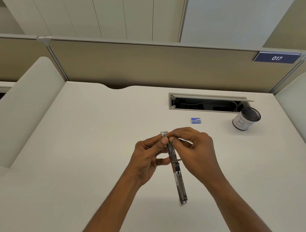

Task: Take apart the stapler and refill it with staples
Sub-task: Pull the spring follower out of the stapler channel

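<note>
Stapler [179,184] between hands [146,159] [198,149]; beyond, staple box [196,120], mesh cup [247,118], cables [205,102] in recess [170,101]

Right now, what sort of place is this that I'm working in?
Most likely an office cubicle: partition panels wall in the pale desk, a sign reading 017 is fixed to the back panel, and an open cable hatch is set into the desk.

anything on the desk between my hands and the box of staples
Nothing visible: only bare desk lies between the right hand and the staple box. The mesh cup stands off to the right.
</note>
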`<control>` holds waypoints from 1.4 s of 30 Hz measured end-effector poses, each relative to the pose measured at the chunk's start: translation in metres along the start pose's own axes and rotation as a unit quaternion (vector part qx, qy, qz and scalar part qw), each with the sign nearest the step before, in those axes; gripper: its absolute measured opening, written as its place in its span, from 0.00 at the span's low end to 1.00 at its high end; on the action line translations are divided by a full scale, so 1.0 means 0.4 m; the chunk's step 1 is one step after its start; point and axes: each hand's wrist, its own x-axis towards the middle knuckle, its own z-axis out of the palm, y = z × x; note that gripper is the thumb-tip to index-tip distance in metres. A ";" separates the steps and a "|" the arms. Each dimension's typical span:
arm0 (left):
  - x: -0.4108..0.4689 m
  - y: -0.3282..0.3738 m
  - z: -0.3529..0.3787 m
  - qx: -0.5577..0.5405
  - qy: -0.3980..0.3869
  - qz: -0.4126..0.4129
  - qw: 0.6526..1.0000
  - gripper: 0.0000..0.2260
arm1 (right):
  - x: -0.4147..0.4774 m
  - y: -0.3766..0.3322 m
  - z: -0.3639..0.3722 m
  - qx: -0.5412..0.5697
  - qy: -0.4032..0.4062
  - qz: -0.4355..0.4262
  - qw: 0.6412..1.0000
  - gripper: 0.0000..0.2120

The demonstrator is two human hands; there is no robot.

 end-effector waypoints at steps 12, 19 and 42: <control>0.004 -0.005 0.000 -0.019 0.007 0.008 1.000 0.21 | -0.012 0.010 0.019 0.097 0.008 0.076 0.992 0.12; 0.014 -0.003 -0.008 -0.022 -0.006 -0.002 1.000 0.19 | 0.000 0.027 -0.005 0.328 -0.043 0.210 0.920 0.12; 0.021 -0.026 -0.015 -0.027 0.032 -0.031 0.999 0.22 | 0.024 0.053 -0.007 0.286 -0.068 0.228 0.928 0.06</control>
